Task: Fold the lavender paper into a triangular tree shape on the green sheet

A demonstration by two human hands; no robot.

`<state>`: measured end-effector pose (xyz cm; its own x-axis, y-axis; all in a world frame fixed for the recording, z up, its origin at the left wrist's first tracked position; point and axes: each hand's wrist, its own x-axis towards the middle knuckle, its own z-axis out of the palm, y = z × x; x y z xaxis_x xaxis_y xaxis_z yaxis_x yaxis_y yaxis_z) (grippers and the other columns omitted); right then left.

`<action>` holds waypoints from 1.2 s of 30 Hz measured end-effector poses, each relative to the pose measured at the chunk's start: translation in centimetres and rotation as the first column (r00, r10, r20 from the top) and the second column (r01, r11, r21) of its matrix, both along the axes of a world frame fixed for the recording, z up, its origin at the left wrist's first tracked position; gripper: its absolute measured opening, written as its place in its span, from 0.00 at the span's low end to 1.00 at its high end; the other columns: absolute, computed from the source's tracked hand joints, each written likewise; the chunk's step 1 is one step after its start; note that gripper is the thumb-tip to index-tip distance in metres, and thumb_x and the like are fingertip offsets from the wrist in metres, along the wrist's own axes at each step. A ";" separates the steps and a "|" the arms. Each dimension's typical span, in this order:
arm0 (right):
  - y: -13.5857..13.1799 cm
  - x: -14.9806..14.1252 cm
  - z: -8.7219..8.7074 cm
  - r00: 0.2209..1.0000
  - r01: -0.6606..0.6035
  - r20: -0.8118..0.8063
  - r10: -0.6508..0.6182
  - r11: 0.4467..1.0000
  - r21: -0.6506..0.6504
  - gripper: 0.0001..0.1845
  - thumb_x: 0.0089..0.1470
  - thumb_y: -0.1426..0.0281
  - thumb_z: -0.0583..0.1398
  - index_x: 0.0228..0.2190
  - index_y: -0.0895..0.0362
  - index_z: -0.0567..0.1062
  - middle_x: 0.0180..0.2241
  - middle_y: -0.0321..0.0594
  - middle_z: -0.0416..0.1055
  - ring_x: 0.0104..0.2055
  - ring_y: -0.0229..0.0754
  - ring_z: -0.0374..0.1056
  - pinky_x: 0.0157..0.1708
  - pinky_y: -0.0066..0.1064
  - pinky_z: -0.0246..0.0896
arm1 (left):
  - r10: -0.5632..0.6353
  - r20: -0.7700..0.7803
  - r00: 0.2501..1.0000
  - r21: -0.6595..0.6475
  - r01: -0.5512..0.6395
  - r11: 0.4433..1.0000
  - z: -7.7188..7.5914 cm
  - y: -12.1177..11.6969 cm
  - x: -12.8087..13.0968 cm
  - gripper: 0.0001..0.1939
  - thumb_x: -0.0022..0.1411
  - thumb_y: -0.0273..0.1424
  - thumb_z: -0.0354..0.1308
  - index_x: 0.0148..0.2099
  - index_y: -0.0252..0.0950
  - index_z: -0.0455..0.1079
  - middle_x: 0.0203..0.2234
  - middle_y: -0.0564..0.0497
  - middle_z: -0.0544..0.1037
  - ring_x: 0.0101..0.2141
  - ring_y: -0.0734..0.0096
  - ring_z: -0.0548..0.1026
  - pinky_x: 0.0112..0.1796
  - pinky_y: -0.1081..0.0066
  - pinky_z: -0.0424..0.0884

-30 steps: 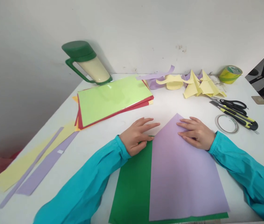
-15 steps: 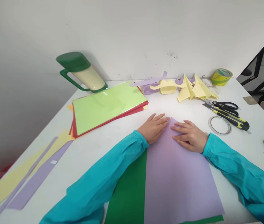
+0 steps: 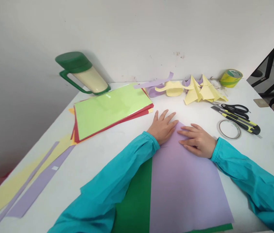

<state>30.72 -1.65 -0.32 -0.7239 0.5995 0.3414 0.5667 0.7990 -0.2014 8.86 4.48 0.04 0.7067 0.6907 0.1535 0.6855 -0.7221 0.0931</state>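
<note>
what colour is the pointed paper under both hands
A pointed, light purple paper sheet, clearest in the head view.

Left arm in turquoise fabric sleeve (image 3: 112, 184) rises from the bottom edge, bare left hand (image 3: 162, 128) lies palm down near centre, fingers fanned, bare right hand (image 3: 198, 141) rests beside it, fingers pointing left, right arm in matching sleeve (image 3: 250, 181) slants from lower right.

No readable text, label, brand, number or sign. Clear flat tape ring with pale core (image 3: 238, 133), lying on white surface (image 3: 79, 161): faint print along inner side, too small and blurred to make out. Yellow-and-green tape roll (image 3: 230, 80) near white wall (image 3: 137, 38): marks inside core, illegible. Small white rectangular patch (image 3: 55, 168) on lilac paper strip (image 3: 42, 183): cannot tell whether printed.
</note>
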 end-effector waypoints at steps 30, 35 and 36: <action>0.0 0.0 0.3 1.000 -0.009 0.027 0.009 1.000 -0.014 0.15 0.60 0.67 0.52 0.40 0.51 0.79 0.54 0.43 0.69 0.58 0.50 0.61 0.55 0.53 0.50 | -0.038 0.045 0.998 0.152 0.031 0.988 -1.6 -0.9 -2.0 0.18 0.66 0.34 0.46 0.55 0.41 0.68 0.62 0.44 0.61 0.62 0.41 0.53 0.55 0.30 0.43; 0.0 0.0 0.3 1.000 -0.016 0.023 0.016 1.000 -0.012 0.15 0.60 0.67 0.52 0.40 0.51 0.79 0.54 0.43 0.69 0.58 0.51 0.61 0.55 0.54 0.50 | -0.022 0.037 0.999 0.165 0.015 0.986 -1.3 -1.3 -2.6 0.17 0.66 0.33 0.46 0.54 0.42 0.68 0.62 0.44 0.61 0.61 0.43 0.54 0.55 0.31 0.45; 0.0 0.0 0.3 1.000 -0.015 0.023 0.015 1.000 -0.009 0.15 0.60 0.67 0.52 0.40 0.51 0.79 0.54 0.43 0.69 0.58 0.51 0.61 0.55 0.54 0.50 | -0.024 0.030 0.999 0.165 0.019 0.986 -1.3 -1.4 -2.7 0.17 0.66 0.33 0.46 0.54 0.42 0.68 0.62 0.45 0.61 0.62 0.43 0.54 0.55 0.31 0.45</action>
